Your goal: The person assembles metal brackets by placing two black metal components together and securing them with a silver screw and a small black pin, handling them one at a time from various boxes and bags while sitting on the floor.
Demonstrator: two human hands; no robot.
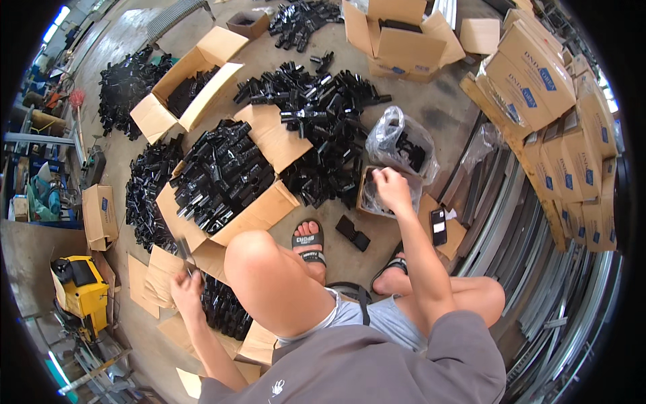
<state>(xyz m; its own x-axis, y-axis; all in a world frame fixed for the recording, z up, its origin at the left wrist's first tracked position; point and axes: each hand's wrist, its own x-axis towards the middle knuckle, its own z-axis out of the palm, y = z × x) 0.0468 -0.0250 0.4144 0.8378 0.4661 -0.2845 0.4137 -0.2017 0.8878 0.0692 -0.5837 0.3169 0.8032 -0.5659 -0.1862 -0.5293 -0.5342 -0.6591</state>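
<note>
My left hand is closed around a dark, narrow piece, blurred, its kind unclear. It is beside the near corner of an open cardboard box heaped with shiny black fittings. Over a small carton with a plastic liner, my right hand has its fingers bent and pinched together. Whatever they grip is hidden. Right behind that carton stands a clear plastic bag with small black parts inside.
Loose piles of black fittings lie ahead and left. Another open carton holds more. Stacked cardboard boxes and long metal profiles line the right side. A phone and a black wallet-like item are near my feet. A yellow machine stands left.
</note>
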